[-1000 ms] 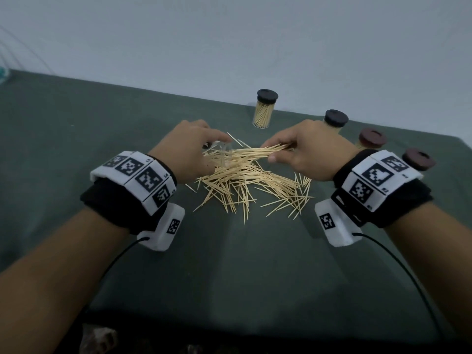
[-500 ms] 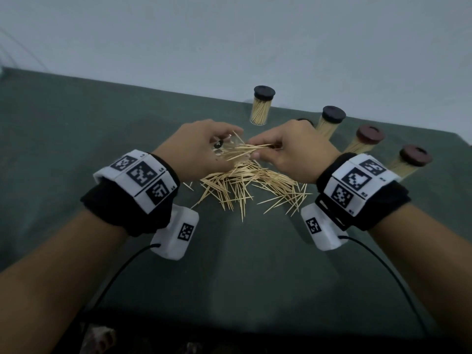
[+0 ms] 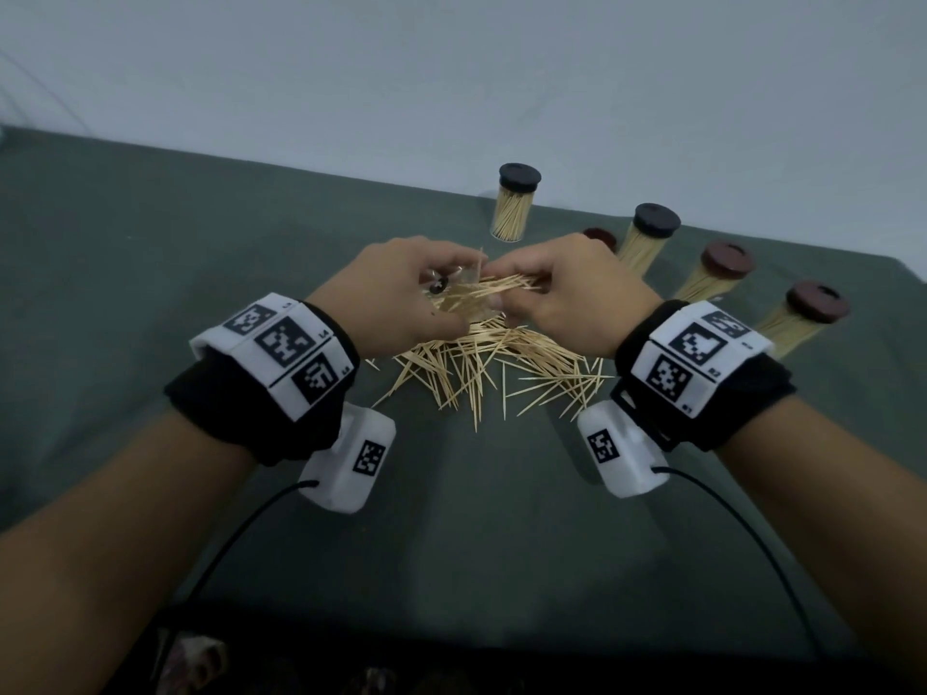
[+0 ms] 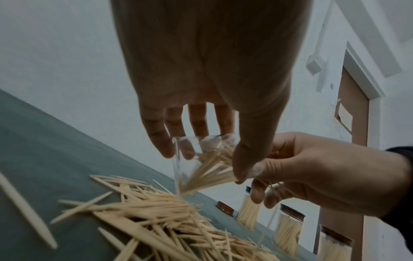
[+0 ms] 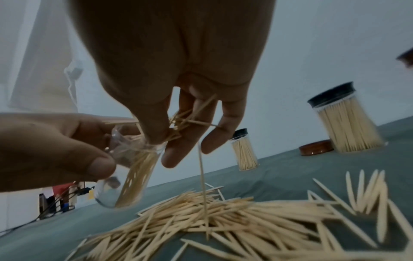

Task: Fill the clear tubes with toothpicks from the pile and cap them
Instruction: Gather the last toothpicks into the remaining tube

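A clear tube [image 5: 125, 176] is gripped in the left hand [image 3: 401, 293] just above the pile [image 3: 496, 368] on the bench [image 3: 150, 243], its mouth tilted toward the right hand [image 3: 572, 293], by which a bunch of toothpicks [image 5: 178, 123] is pinched and fed in. The tube is seen partly filled; one stray pick [image 5: 202, 176] hangs from the right fingers [image 5: 214, 139] down to the pile. Four capped tubes [image 3: 647, 238] are stood at the far side, and a loose brown cap [image 5: 316, 147] lies beside them.

The picks are judged light, stiff and sharp-tipped, easily scattered, and best pinched mid-length as an aligned bundle. The tube is judged light, smooth and likely slippery, so a wrap round its body near the mouth would be favoured. The cap would be taken by its rim.
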`<state>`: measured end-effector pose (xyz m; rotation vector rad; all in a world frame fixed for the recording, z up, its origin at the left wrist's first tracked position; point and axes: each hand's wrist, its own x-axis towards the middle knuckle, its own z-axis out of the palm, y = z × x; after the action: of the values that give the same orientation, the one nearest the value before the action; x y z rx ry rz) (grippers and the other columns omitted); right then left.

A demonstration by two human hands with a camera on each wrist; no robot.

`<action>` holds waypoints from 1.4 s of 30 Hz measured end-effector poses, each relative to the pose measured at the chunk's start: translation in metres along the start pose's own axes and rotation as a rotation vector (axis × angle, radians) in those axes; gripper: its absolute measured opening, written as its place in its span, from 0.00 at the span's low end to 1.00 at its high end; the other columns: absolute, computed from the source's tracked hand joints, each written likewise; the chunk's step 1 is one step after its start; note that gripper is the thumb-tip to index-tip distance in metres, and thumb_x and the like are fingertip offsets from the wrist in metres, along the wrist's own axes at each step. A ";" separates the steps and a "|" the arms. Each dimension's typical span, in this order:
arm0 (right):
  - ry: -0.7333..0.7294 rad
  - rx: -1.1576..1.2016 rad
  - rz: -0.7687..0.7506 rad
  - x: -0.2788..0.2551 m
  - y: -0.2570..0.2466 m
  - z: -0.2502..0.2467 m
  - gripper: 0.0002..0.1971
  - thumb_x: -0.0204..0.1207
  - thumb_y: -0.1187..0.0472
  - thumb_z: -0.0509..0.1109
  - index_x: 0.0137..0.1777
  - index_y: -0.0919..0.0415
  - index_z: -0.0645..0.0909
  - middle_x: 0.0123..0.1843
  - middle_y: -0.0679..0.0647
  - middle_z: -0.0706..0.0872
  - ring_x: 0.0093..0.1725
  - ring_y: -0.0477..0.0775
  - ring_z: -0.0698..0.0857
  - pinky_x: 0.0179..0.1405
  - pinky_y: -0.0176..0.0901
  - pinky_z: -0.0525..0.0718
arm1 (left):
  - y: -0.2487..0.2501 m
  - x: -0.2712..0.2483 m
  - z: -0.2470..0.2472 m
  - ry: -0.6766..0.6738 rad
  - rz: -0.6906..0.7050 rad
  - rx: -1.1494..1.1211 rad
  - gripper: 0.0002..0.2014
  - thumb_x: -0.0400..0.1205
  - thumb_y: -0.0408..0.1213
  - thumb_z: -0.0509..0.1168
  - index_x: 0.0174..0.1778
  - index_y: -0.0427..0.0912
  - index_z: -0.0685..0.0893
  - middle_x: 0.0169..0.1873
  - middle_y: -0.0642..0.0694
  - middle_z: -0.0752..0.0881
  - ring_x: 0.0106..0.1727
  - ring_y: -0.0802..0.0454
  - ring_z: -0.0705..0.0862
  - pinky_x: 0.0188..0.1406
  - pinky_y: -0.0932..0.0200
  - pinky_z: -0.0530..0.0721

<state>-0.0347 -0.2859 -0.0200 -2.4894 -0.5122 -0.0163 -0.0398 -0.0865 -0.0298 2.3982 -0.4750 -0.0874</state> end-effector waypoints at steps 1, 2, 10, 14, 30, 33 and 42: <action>0.024 -0.003 -0.006 0.000 0.000 0.000 0.10 0.74 0.56 0.77 0.55 0.45 0.89 0.40 0.38 0.88 0.40 0.39 0.87 0.49 0.38 0.85 | 0.000 0.000 0.000 0.001 -0.002 0.000 0.30 0.72 0.43 0.77 0.71 0.61 0.79 0.61 0.54 0.83 0.58 0.56 0.82 0.53 0.65 0.74; 0.055 -0.010 -0.015 0.000 0.000 0.000 0.11 0.73 0.56 0.78 0.54 0.44 0.89 0.41 0.38 0.88 0.41 0.38 0.86 0.48 0.36 0.83 | 0.000 0.000 0.000 0.004 -0.005 0.003 0.29 0.73 0.43 0.77 0.71 0.61 0.79 0.60 0.54 0.83 0.57 0.57 0.82 0.51 0.67 0.73; 0.144 -0.041 0.004 0.002 0.001 0.001 0.13 0.70 0.56 0.80 0.54 0.46 0.85 0.37 0.39 0.84 0.34 0.35 0.82 0.38 0.25 0.79 | -0.001 0.000 0.000 0.020 -0.038 -0.007 0.31 0.73 0.43 0.77 0.73 0.60 0.78 0.63 0.52 0.83 0.59 0.57 0.81 0.57 0.64 0.73; 0.142 0.003 0.022 0.001 0.000 0.001 0.03 0.73 0.57 0.79 0.45 0.52 0.90 0.33 0.41 0.88 0.33 0.40 0.87 0.34 0.25 0.82 | -0.001 0.001 0.001 0.009 -0.038 -0.028 0.32 0.73 0.44 0.77 0.73 0.61 0.78 0.64 0.52 0.84 0.61 0.55 0.82 0.58 0.62 0.74; 0.174 0.001 -0.023 0.001 0.006 0.001 0.11 0.69 0.54 0.81 0.49 0.47 0.85 0.43 0.38 0.86 0.36 0.33 0.83 0.35 0.20 0.74 | 0.000 0.000 0.004 -0.007 -0.046 -0.105 0.32 0.72 0.44 0.78 0.72 0.62 0.78 0.61 0.53 0.85 0.62 0.56 0.83 0.57 0.62 0.76; 0.117 -0.021 0.042 0.002 0.007 0.000 0.14 0.71 0.51 0.79 0.54 0.48 0.84 0.45 0.39 0.87 0.35 0.32 0.84 0.36 0.21 0.75 | 0.001 0.000 0.004 -0.011 -0.035 -0.094 0.32 0.72 0.43 0.78 0.73 0.61 0.78 0.60 0.54 0.84 0.60 0.57 0.82 0.55 0.64 0.74; 0.120 -0.017 0.032 -0.004 0.011 -0.010 0.10 0.76 0.49 0.73 0.57 0.42 0.85 0.45 0.39 0.87 0.42 0.37 0.85 0.50 0.37 0.83 | 0.003 0.001 0.012 0.001 -0.045 -0.099 0.31 0.73 0.44 0.77 0.73 0.60 0.78 0.58 0.56 0.82 0.57 0.59 0.82 0.51 0.68 0.73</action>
<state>-0.0333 -0.3008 -0.0179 -2.4950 -0.4232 -0.1568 -0.0422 -0.0964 -0.0365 2.3117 -0.4073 -0.1260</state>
